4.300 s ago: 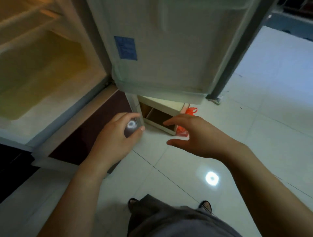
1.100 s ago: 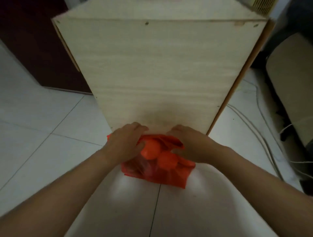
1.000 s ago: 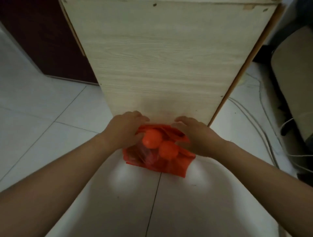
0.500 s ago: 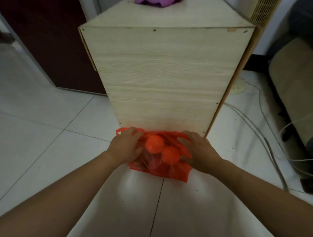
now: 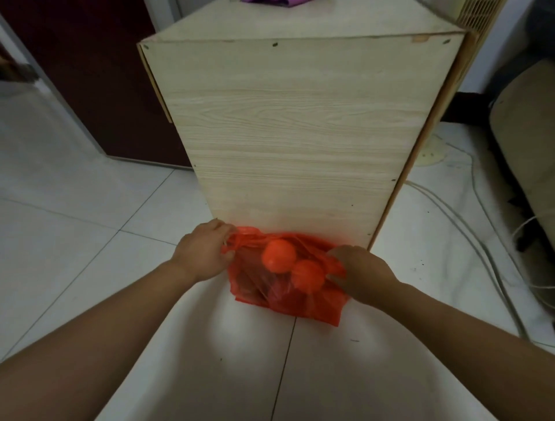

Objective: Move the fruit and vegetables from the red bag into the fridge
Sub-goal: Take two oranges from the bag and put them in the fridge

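A red plastic bag (image 5: 300, 303) lies on the white tiled floor against the foot of a pale wooden cabinet (image 5: 288, 135). Two round orange fruits show at its mouth: one (image 5: 278, 256) higher and to the left, the other (image 5: 307, 276) lower and to the right. My left hand (image 5: 204, 255) pinches the bag's left handle and rim. My right hand (image 5: 360, 275) grips the bag's right edge beside the lower fruit. What else the bag holds is hidden under the plastic. The fridge is out of view.
A dark maroon panel (image 5: 90, 78) stands at the left behind the cabinet. Cables (image 5: 468, 237) trail over the floor at the right, next to a beige cushioned seat (image 5: 528, 144). A purple item (image 5: 270, 2) lies on top of the cabinet.
I have gone from the open fridge to the bag by the cabinet. Over the last second both hands pulled the bag's mouth wider apart, and the view drew back a little.
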`<action>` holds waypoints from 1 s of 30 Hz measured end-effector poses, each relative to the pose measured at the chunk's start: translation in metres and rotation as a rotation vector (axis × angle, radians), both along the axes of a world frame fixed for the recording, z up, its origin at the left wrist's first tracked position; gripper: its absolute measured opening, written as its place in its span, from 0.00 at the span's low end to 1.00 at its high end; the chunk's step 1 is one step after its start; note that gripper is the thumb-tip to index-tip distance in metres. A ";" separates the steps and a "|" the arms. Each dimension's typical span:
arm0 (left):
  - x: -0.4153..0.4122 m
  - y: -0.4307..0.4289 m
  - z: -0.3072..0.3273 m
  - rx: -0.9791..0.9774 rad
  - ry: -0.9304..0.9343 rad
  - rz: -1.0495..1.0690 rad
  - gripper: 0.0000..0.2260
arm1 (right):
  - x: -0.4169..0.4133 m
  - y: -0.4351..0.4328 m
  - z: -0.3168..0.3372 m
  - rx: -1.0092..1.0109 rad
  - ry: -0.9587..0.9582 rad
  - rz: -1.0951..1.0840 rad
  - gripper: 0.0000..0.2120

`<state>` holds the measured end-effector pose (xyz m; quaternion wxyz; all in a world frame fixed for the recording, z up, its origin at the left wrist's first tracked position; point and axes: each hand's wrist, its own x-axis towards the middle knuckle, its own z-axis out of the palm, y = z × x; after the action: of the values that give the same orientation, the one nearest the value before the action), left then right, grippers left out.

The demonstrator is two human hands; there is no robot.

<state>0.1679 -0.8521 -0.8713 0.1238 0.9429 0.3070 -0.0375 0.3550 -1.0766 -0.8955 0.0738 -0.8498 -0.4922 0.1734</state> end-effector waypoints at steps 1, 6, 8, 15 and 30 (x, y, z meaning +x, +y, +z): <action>-0.001 0.001 -0.002 -0.028 -0.004 0.011 0.26 | 0.000 0.000 0.001 0.011 -0.005 0.007 0.19; 0.001 -0.008 -0.017 -0.080 0.019 -0.040 0.28 | 0.001 -0.001 0.003 0.155 -0.043 0.031 0.13; 0.008 -0.015 -0.020 -0.098 0.007 -0.092 0.28 | 0.003 0.000 0.007 0.262 -0.031 0.058 0.10; 0.039 -0.036 -0.022 -0.145 -0.060 -0.196 0.30 | 0.019 -0.009 0.029 0.343 0.100 0.171 0.06; 0.061 -0.053 -0.046 0.024 0.100 -0.301 0.25 | 0.018 -0.056 0.021 0.122 0.152 0.256 0.07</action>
<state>0.2291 -0.9049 -0.9173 0.0901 0.9766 0.1684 -0.0987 0.3728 -1.1329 -0.8749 0.1398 -0.7584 -0.5992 0.2150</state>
